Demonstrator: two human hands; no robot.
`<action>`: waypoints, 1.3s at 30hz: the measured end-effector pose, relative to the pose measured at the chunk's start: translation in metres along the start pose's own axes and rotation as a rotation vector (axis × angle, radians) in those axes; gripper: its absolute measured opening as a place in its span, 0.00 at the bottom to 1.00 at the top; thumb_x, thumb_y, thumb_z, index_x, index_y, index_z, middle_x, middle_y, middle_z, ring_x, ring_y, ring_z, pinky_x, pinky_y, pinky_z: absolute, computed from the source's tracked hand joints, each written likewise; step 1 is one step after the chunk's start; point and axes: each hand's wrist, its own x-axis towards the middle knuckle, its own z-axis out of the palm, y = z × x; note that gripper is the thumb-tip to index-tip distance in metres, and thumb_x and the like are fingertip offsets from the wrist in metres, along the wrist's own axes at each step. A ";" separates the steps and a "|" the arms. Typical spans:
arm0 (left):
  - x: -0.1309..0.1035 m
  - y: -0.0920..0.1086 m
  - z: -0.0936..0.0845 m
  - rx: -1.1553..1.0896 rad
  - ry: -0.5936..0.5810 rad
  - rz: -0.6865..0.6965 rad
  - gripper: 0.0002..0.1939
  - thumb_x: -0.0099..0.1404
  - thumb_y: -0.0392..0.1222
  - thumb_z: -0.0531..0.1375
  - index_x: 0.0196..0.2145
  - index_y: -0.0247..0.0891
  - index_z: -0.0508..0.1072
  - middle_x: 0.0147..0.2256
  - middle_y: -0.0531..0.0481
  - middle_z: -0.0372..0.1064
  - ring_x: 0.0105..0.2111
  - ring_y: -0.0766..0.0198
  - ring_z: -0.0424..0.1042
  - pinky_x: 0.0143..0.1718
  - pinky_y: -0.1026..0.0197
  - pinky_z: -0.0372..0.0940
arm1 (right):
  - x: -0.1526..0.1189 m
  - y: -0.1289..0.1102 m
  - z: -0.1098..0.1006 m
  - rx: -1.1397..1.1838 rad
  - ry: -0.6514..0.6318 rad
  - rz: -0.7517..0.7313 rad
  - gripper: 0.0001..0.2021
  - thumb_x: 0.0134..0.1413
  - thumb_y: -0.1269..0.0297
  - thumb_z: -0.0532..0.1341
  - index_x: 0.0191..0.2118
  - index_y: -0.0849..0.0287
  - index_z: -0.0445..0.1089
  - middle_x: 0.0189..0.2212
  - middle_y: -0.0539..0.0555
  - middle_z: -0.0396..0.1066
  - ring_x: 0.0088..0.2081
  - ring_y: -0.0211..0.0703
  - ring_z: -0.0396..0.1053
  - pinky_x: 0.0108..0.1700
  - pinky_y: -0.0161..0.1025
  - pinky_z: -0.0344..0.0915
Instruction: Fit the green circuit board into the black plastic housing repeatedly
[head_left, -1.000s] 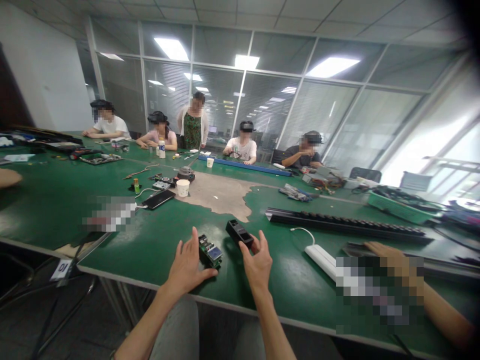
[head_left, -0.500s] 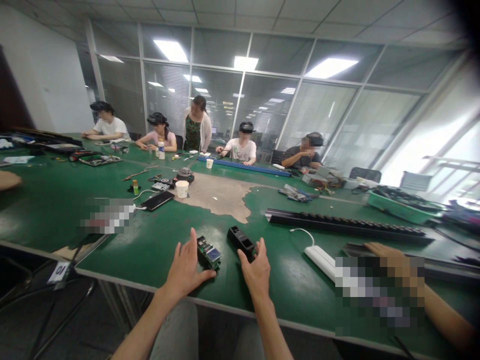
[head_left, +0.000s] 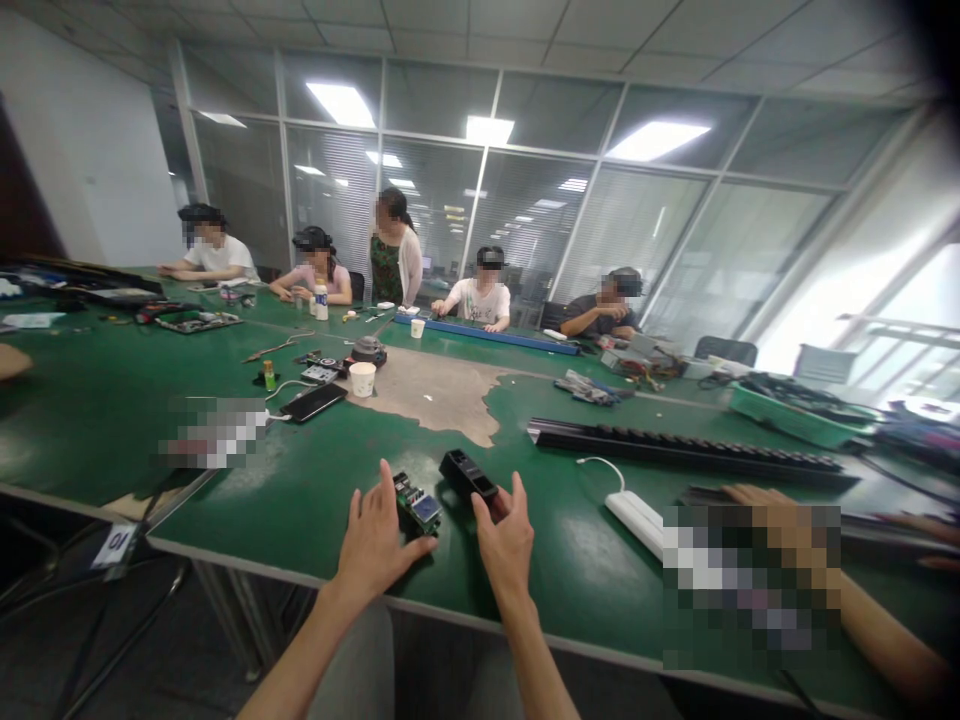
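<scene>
A green circuit board with a small blue-grey screen (head_left: 420, 505) lies on the green table (head_left: 315, 470), just right of my left hand (head_left: 377, 535). That hand is open, fingers spread, its thumb by the board's near edge. To the right, a long black housing with openings in its top (head_left: 469, 475) is tilted, its near end between the thumb and fingers of my right hand (head_left: 506, 530). The fingertips behind the housing are partly hidden.
A paper cup (head_left: 362, 379) and a black phone (head_left: 315, 402) lie farther left. A white power strip (head_left: 634, 522), a long black rail (head_left: 690, 450) and another person's hand (head_left: 780, 515) are at the right. Several people sit across the table.
The black housing has shifted left, closer to the circuit board, with my right hand around its near end. A further hand has come into view at the right edge.
</scene>
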 end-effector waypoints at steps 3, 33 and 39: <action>-0.001 -0.003 0.002 -0.014 0.007 0.008 0.66 0.53 0.66 0.61 0.65 0.30 0.19 0.62 0.31 0.54 0.62 0.43 0.55 0.62 0.38 0.42 | -0.008 -0.023 0.008 0.170 -0.059 0.028 0.42 0.52 0.53 0.62 0.67 0.64 0.46 0.46 0.59 0.74 0.45 0.47 0.73 0.50 0.43 0.66; -0.003 -0.001 -0.002 -0.063 0.061 -0.013 0.60 0.57 0.56 0.59 0.65 0.27 0.18 0.63 0.29 0.51 0.63 0.45 0.52 0.62 0.39 0.45 | -0.042 -0.065 0.029 -0.108 -0.201 -0.129 0.38 0.53 0.59 0.60 0.67 0.64 0.48 0.47 0.61 0.73 0.48 0.51 0.71 0.51 0.47 0.66; -0.003 -0.002 0.000 -0.033 0.051 -0.005 0.60 0.55 0.52 0.59 0.65 0.28 0.19 0.64 0.29 0.47 0.64 0.43 0.48 0.62 0.38 0.43 | -0.055 -0.048 0.025 -0.180 -0.236 -0.186 0.37 0.53 0.60 0.60 0.67 0.64 0.49 0.48 0.63 0.72 0.48 0.54 0.71 0.50 0.48 0.67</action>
